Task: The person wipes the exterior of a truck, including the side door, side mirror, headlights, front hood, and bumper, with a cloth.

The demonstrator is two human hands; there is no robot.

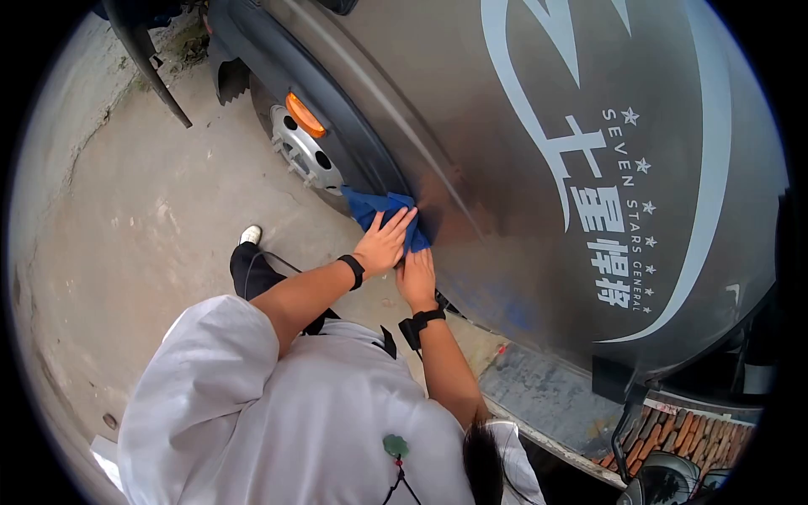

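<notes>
A blue cloth (404, 220) lies bunched against the brown vehicle panel (539, 219), at the rear edge of the dark wheel arch trim (353, 118). My left hand (385, 241) rests on the cloth with its fingers stretched out flat and the thumb apart. Just to its right, my right hand (416, 276) has straight fingers laid against the panel, their tips at the cloth's lower edge. Each wrist wears a black band. Part of the cloth hangs over the tyre beside the silver wheel hub (303, 151).
An orange side lamp (305, 115) sits on the arch trim. White lettering (602, 227) and stripes mark the panel. Concrete ground (160, 227) extends at left, with a white shoe (251, 235). Brick-patterned matting (682, 433) and a mirror lie at lower right.
</notes>
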